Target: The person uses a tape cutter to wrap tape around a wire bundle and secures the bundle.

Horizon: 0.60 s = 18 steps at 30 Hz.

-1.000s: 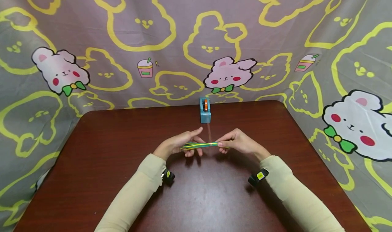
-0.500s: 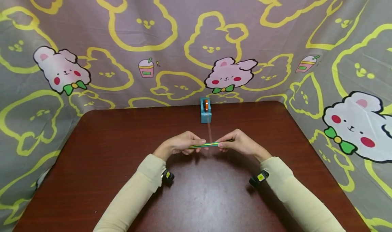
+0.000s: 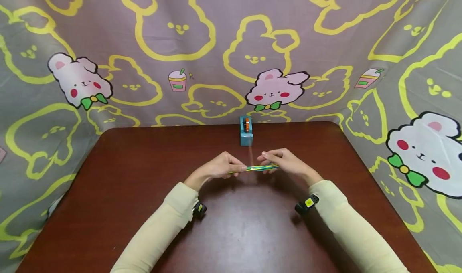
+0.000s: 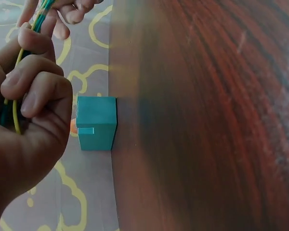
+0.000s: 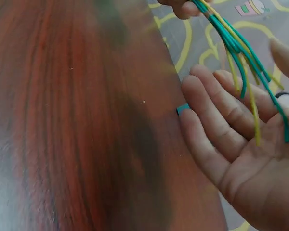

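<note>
Between my hands runs a bundle of thin green and yellow wires (image 3: 258,168). My left hand (image 3: 220,166) pinches it near its middle; in the left wrist view, curled fingers (image 4: 32,86) wrap the wires on that side. My right hand (image 3: 288,160) is relaxed beside the other end, and in the right wrist view its fingers (image 5: 212,118) extend loosely under the fanned-out wire ends (image 5: 253,72), gripping none of them. A clear tape strip (image 3: 251,154) stretches from the blue tape dispenser (image 3: 246,139) to the bundle by my left fingertips.
The dispenser stands near the far edge of the brown wooden table (image 3: 144,168), with an orange part in its top. A patterned curtain (image 3: 216,32) hangs behind the table and along both sides.
My left hand, first with fingers spread, has closed on the bundle. My right hand has let go of its end, and the wires there now fan out. The view has shifted slightly.
</note>
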Each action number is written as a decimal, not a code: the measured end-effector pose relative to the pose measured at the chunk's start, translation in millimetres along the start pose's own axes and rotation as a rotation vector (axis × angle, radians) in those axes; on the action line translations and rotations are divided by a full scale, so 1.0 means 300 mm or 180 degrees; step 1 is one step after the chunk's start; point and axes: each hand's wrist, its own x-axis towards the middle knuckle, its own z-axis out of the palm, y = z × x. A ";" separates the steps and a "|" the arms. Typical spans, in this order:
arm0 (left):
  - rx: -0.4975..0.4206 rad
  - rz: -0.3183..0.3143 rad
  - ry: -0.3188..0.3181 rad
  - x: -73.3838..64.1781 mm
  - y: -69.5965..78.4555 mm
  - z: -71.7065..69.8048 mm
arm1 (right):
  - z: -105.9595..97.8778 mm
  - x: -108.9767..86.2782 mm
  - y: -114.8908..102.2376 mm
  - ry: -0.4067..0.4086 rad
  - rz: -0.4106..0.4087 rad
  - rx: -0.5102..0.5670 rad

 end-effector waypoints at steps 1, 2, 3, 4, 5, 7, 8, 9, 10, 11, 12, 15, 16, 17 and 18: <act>0.0053 0.0047 0.0035 -0.002 0.001 -0.001 | 0.000 0.006 -0.003 -0.0025 0.0095 0.0094; 0.0098 0.0092 0.0062 -0.005 0.003 -0.003 | 0.000 0.013 -0.005 -0.0063 0.0210 0.0208; 0.0129 0.0134 0.0089 -0.008 0.005 -0.003 | 0.000 0.018 -0.008 -0.0114 0.0340 0.0315; 0.0157 0.0185 0.0101 -0.005 0.006 0.000 | -0.003 0.019 -0.007 -0.0173 0.0458 0.0429; 0.0164 0.0224 0.0111 -0.003 0.007 0.003 | -0.006 0.019 -0.005 -0.0238 0.0589 0.0540; 0.0209 0.0297 0.0150 -0.001 0.006 0.008 | -0.011 0.019 0.001 -0.0382 0.0811 0.0729; 0.0234 0.0328 0.0175 -0.001 0.006 0.010 | -0.014 0.019 0.004 -0.0450 0.0920 0.0822; 0.0258 0.0354 0.0206 -0.002 0.006 0.012 | -0.015 0.020 0.009 -0.0526 0.0989 0.0891; 0.0280 0.0381 0.0242 -0.003 0.004 0.014 | -0.017 0.021 0.013 -0.0589 0.1050 0.0950; 0.0311 0.0410 0.0276 -0.004 0.003 0.015 | -0.018 0.023 0.017 -0.0643 0.1103 0.0993; 0.0349 0.0437 0.0314 -0.006 0.001 0.015 | -0.018 0.025 0.021 -0.0693 0.1133 0.1025; 0.0445 0.0552 0.0413 -0.007 -0.007 0.017 | -0.016 0.035 0.031 -0.0887 0.1095 0.1081; 0.0466 0.0591 0.0432 -0.008 -0.010 0.018 | -0.015 0.038 0.032 -0.0944 0.1067 0.1091; 0.0501 0.0628 0.0448 -0.009 -0.011 0.018 | -0.014 0.040 0.034 -0.1000 0.1027 0.1112; 0.0538 0.0657 0.0466 -0.011 -0.012 0.018 | -0.012 0.042 0.035 -0.1037 0.0994 0.1136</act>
